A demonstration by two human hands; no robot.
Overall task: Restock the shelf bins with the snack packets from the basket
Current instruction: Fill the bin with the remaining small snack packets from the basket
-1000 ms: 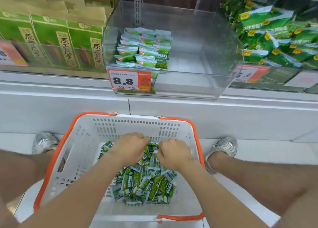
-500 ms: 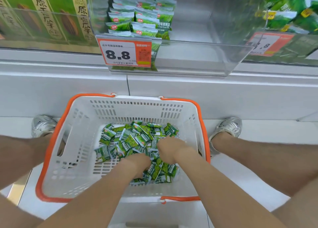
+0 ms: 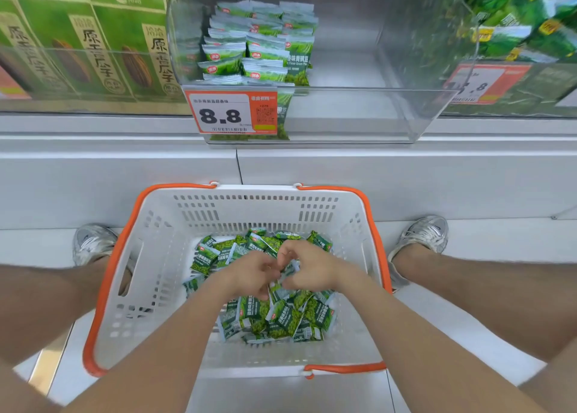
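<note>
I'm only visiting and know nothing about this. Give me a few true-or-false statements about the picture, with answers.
1. The left hand and right hand are both inside the basket. True.
2. The basket is empty. False: green packets lie piled in it.
3. The clear bin is full. False: a stack fills only its left side.
4. The price tag reads 8.8. True.

Wears silver-grey sport shoes with laces and shiny panels, the left shoe matching the right shoe. Shows bare forearms and lower legs, a bare left hand and a bare right hand.
</note>
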